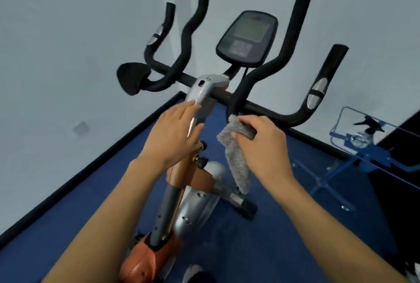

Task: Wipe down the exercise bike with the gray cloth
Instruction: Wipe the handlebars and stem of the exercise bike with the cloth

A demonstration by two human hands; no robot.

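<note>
Looking down over the exercise bike [204, 91], which fills the middle of the frame, with its black handlebars [284, 114] fanning up toward the top and the console [247, 37] sitting centre top, screen dark

The gray cloth [236, 160] is just right of centre. Its top end is bunched round the lower end of one of the inner handlebar grips, and the rest dangles straight down in front of the silver flywheel cover. The right hand [263, 146] has it: fingers curled tight over the cloth and the bar underneath, thumb tucked in on the near side

The left hand [172, 137] is a bit left of centre, lying loose and mostly flat against the silver stem cover and the post below it. The fingers are pretty much straight and pointing up-right, and it isn't gripping anything, just resting there

Over at the right edge there's a glass counter [386, 149] with a blue frame, and a clear spray bottle [366, 132] with a black trigger stands on it. Blue floor [295, 226] underneath, white walls, and a wall socket [79, 128] at middle left
</note>
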